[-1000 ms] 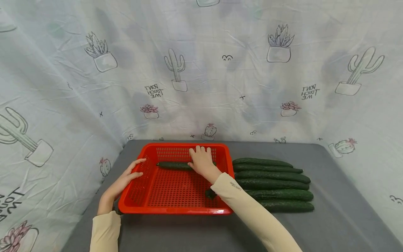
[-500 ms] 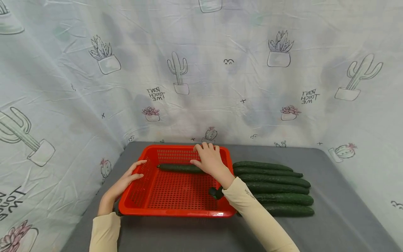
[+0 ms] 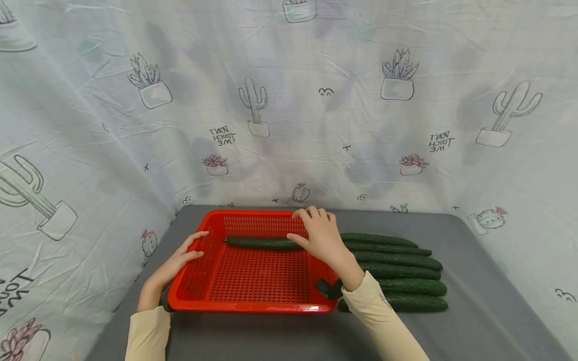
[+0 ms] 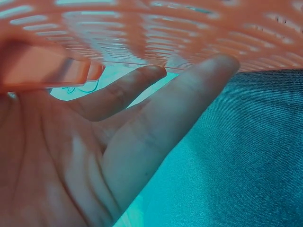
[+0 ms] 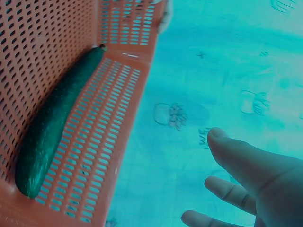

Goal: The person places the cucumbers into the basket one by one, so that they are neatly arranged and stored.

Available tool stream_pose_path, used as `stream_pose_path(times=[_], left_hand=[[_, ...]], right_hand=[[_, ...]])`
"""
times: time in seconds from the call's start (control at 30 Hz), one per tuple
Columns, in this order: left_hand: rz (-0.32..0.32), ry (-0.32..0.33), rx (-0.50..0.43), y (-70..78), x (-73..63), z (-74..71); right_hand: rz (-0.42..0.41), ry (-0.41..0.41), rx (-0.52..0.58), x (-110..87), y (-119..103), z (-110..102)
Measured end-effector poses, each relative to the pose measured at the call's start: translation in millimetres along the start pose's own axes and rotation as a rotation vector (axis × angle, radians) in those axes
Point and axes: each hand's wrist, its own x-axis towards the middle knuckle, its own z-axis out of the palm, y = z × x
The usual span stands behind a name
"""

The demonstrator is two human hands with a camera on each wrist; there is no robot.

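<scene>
A red plastic basket point(image 3: 253, 306) with slotted walls sits on the grey table. Inside it, along the far wall, lies one long dark green cucumber point(image 3: 257, 243), also visible whole in the right wrist view. My left hand point(image 3: 175, 263) rests against the basket's left side with straight fingers; the left wrist view shows the thumb point(image 4: 189, 94) extended close under the slotted wall. Above the basket's right side, my right hand point(image 3: 327, 241) is held with relaxed, spread fingers and nothing in them. In the right wrist view those fingers point(image 5: 232, 194) are apart from the cucumber.
To the basket's right, several cucumbers point(image 3: 406, 272) lie side by side in a row, partly behind my right forearm. A curtain point(image 3: 289, 110) printed with cactus drawings hangs around the table's back and sides. Bare grey table point(image 3: 253, 336) shows in front.
My right hand has lifted from the cucumber in the basket and moved rightward to the basket's right wall. The cucumber stays along the far wall, and my left hand has barely moved.
</scene>
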Motion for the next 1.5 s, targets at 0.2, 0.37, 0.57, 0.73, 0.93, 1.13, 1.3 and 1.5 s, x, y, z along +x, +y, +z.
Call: stream_pose_path(times=[0.2, 0.37, 0.57, 0.73, 0.93, 1.13, 1.3, 1.5], left_hand=[[-0.008, 0.013, 0.011, -1.9, -1.5, 0.7], [-0.007, 0.025, 0.005, -2.4, -2.6, 1.0], [-0.008, 0.013, -0.005, -0.3, -1.4, 1.6], [-0.004, 0.010, -0.003, 0.4, 0.1, 0.2], [-0.002, 0.015, 0.008, -0.2, 0.6, -1.2], [-0.002, 0.007, -0.001, -1.3, 0.3, -0.6], [-0.003, 0.015, 0.008, -1.7, 0.5, -0.7], [0.016, 0.004, 0.005, -1.9, 1.0, -1.5]], right_hand=[[0.001, -0.060, 0.073, -22.0, 11, -13], [-0.028, -0.043, 0.130, -38.9, 22, -19], [-0.007, -0.031, 0.133, -58.3, 40, -21], [0.021, -0.014, 0.126, -75.6, 56, -20], [0.049, 0.016, 0.127, -96.8, 75, -20], [0.107, 0.024, 0.130, -117.9, 88, -15], [0.139, 0.021, 0.119, -133.1, 98, -7], [0.173, 0.034, 0.087, -147.4, 110, 1]])
